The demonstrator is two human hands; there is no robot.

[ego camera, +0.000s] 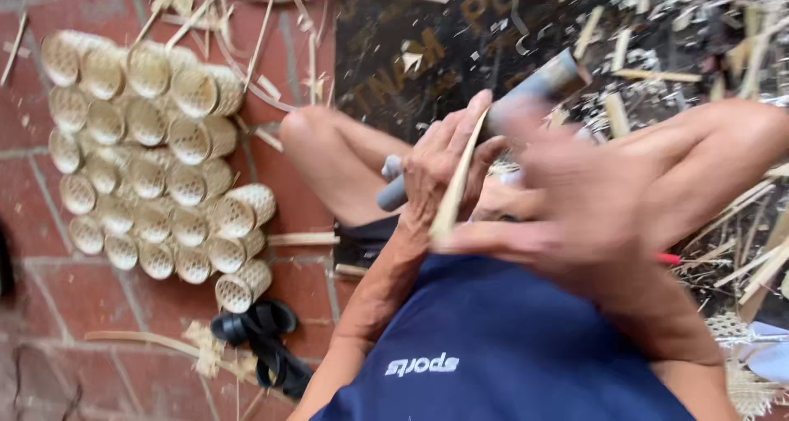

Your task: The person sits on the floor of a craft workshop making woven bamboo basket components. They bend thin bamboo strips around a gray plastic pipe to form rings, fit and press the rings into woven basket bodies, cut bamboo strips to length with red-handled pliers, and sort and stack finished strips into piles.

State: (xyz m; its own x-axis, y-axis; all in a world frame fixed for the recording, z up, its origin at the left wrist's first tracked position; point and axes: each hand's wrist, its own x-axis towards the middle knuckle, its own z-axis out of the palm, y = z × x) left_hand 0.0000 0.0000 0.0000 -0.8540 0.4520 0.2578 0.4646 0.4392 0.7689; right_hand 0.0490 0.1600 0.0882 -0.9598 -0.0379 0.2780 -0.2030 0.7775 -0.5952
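Gripping a thin pale bamboo strip [454, 183], the left hand [436, 170] closes its fingers around it near the top, holding it upright over the lap. The right hand [567, 216] is blurred; whether it pinches the strip's lower end cannot be told. Behind both hands lies a grey tube-like tool [526, 92], slanting upward. Steady work here likely calls for a firm left grip and short, controlled strokes away from the fingers. Stacked small woven baskets [152, 154] sit left on the brick floor [66, 289], near black sandals [263, 343].
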